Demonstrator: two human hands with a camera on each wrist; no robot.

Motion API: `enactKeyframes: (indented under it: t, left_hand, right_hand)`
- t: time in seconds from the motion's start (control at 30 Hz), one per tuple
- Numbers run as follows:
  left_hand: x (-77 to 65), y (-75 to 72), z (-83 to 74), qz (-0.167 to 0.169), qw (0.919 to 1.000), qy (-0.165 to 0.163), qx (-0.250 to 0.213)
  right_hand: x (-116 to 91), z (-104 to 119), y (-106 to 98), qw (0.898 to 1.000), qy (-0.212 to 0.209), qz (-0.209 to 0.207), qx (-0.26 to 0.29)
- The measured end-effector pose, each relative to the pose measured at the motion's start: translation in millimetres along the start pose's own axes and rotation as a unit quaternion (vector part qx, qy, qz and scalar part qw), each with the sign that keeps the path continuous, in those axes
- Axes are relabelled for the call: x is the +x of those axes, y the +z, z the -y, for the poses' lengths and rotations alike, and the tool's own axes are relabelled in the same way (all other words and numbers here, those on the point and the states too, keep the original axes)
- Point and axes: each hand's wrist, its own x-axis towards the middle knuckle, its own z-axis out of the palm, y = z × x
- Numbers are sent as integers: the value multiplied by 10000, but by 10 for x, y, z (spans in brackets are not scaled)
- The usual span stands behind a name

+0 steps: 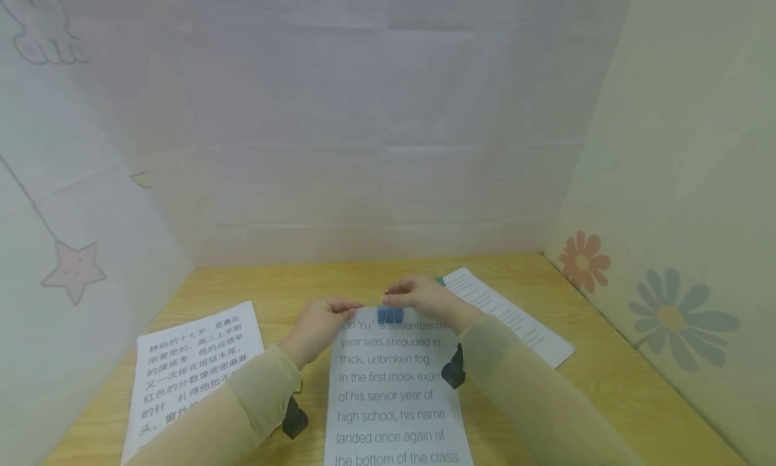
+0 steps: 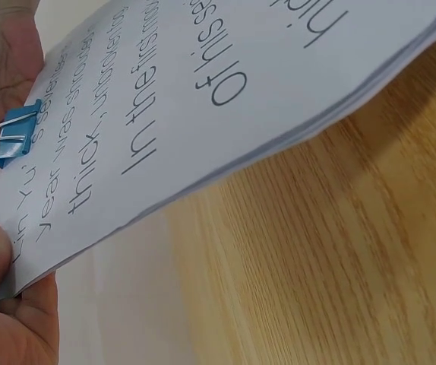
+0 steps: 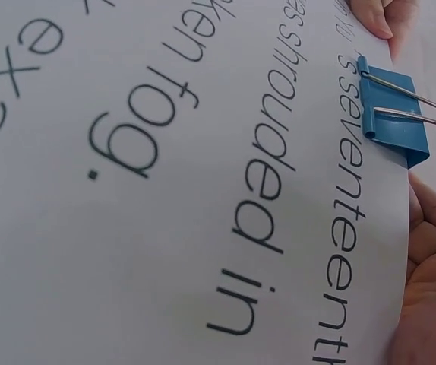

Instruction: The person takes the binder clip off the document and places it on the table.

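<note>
A stack of white sheets (image 1: 391,402) with large English print is raised at its top edge between the two hands. My left hand (image 1: 315,328) pinches the top left corner, thumb on the printed face and fingers behind, as the left wrist view shows. A blue binder clip (image 1: 390,315) sits on the top edge near the middle, its jaws over the paper. My right hand (image 1: 427,299) holds the clip by its silver wire handles (image 3: 412,118), which stick out beyond the edge. Part of the right hand is hidden behind the paper in the right wrist view.
Sheets with large Chinese print (image 1: 194,358) lie on the wooden table (image 1: 303,281) at the left, partly under the left forearm. Another printed stack (image 1: 509,314) with a green bit at its top corner lies at the back right. Pale printed walls (image 1: 388,149) enclose the table.
</note>
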Motion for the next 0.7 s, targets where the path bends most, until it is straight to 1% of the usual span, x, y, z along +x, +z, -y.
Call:
enactKeyframes:
  t: [0.3,0.7]
  left_hand:
    - [1,8,2,1,10000,21,-77]
    - [7,16,27,-14,10000,6,-22]
  right_hand:
    - [15,-38,18,9996,10,-183,236]
    - [-7,-7,4,9964,-92,-607,588]
